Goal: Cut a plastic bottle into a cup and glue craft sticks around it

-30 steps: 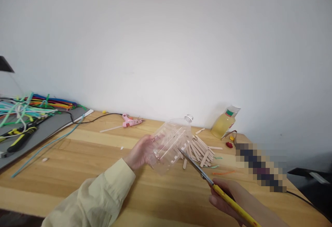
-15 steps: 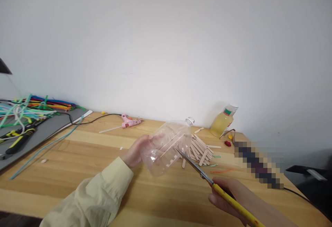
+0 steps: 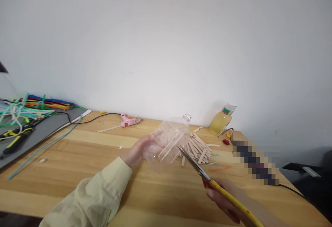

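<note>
The left hand (image 3: 140,150) is holding a clear bottle (image 3: 172,139), the right hand (image 3: 220,199) scissors (image 3: 215,185); a glue gun (image 3: 130,121) is lying near the back edge of the counter (image 3: 77,158).

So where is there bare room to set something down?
Bare tabletop shows between the left sleeve and right hand, nearer than the clear plastic bottle; also between sleeve and blue pipe cleaner, bar small pale scraps. Crowded: craft sticks right of the bottle, bundled pipe cleaners far left.
</note>
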Demonstrator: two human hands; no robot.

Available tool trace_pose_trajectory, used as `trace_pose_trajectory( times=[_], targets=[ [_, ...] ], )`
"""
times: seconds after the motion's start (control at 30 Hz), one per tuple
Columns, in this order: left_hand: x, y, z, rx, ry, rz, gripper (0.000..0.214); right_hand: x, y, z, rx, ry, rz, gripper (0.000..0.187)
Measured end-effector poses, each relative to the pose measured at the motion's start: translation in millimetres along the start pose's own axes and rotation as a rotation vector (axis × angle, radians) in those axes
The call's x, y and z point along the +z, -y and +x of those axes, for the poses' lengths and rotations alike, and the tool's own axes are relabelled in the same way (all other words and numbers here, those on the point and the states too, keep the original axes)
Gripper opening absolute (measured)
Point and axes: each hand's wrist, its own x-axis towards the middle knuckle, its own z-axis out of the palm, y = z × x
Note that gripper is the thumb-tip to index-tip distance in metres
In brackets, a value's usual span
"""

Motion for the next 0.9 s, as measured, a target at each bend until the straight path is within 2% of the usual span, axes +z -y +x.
trace_pose_trajectory(
  times=[0.13, 0.23, 0.3, 0.37, 0.47, 0.57, 0.67, 0.77, 0.9],
  targets=[
    [0.1, -7.0, -0.3, 0.097, -0.031, -0.007, 0.059, 5.4, 8.6, 9.0, -0.073, 0.000, 0.033, 0.050],
    [-6.5, -20.7, -3.9, 0.250, -0.149, -0.082, 0.053, 7.6, 15.9, 11.7, 0.011, -0.023, 0.168, 0.042],
    [-12.6, -32.7, -8.0, 0.360, -0.248, -0.132, 0.048, 11.1, 18.4, 15.8, 0.061, -0.054, 0.171, 0.033],
    [-18.3, -43.3, -12.2, 0.437, -0.299, -0.167, 0.046, 17.9, 21.3, 24.3, 0.058, -0.059, 0.092, 0.021],
    [-23.6, -52.8, -17.4, 0.504, -0.283, -0.186, 0.045, 34.9, 33.2, 44.3, -0.012, -0.036, -0.085, 0.023],
    [-26.8, -57.0, -21.9, 0.566, -0.271, -0.179, 0.044, 56.8, 57.0, 66.1, -0.117, -0.026, -0.232, 0.023],
    [-31.1, -61.1, -26.8, 0.632, -0.284, -0.173, 0.044, 78.5, 84.5, 83.4, -0.200, -0.069, -0.350, 0.022],
    [-36.0, -65.8, -30.6, 0.664, -0.315, -0.170, 0.046, 99.2, 105.6, 96.3, -0.211, -0.140, -0.509, 0.020],
    [-38.5, -69.6, -32.5, 0.672, -0.334, -0.157, 0.048, 123.8, 120.5, 110.1, -0.205, -0.154, -0.671, 0.025]
  ],
)
